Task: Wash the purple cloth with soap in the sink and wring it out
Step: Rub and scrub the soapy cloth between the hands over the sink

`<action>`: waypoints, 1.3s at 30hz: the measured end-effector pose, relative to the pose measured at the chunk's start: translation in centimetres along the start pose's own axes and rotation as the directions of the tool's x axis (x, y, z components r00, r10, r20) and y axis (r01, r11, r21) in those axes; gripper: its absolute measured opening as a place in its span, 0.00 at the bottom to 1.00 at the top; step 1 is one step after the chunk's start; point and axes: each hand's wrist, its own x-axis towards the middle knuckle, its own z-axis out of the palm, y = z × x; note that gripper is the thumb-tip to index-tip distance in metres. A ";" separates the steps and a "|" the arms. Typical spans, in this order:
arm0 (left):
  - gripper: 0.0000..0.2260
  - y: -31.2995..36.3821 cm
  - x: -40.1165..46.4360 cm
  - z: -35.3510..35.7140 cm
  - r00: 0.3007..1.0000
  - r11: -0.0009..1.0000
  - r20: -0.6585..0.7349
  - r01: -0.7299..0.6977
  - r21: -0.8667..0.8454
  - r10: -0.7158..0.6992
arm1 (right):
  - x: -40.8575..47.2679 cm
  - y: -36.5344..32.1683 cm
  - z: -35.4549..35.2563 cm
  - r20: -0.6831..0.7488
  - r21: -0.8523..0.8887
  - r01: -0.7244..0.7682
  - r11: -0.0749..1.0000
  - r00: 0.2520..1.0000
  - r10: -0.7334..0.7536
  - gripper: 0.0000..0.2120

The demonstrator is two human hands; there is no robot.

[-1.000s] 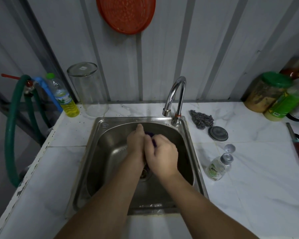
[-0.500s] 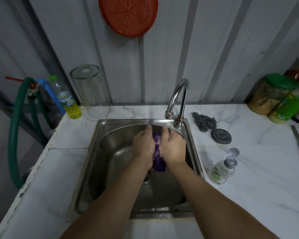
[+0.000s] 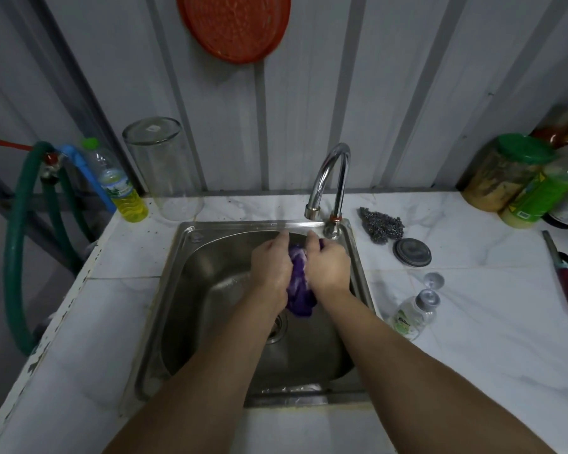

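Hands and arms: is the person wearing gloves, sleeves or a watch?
No. The left hand and right hand are bare, with no gloves or rings showing. Both forearms are bare too: no sleeves, watch or bracelet in view. The hands look wet.

cloth (image 3: 298, 291) between both hands, in sink (image 3: 191, 257) (faucet (image 3: 329, 181) behind)

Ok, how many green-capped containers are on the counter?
2: a yellow-liquid bottle at back left by the hose, a green-lidded jar at back right. Others there may be hidden.
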 end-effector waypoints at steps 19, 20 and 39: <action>0.17 -0.3 1.1 -1.9 0.987 0.998 -0.158 -0.004 -0.069 -0.007 | -4.9 -0.5 2.0 -0.008 0.027 0.305 0.952 0.952 -0.305 0.25; 0.17 -0.5 1.4 -2.1 0.986 1.000 -0.166 -0.016 -0.019 0.013 | -5.3 -0.7 2.4 -0.012 0.034 0.339 0.940 0.941 -0.339 0.26; 0.17 -0.1 0.0 -0.4 0.999 0.999 -0.018 0.050 -0.018 -0.051 | -0.2 -1.2 -0.2 -0.015 -0.050 0.069 0.996 0.997 -0.070 0.20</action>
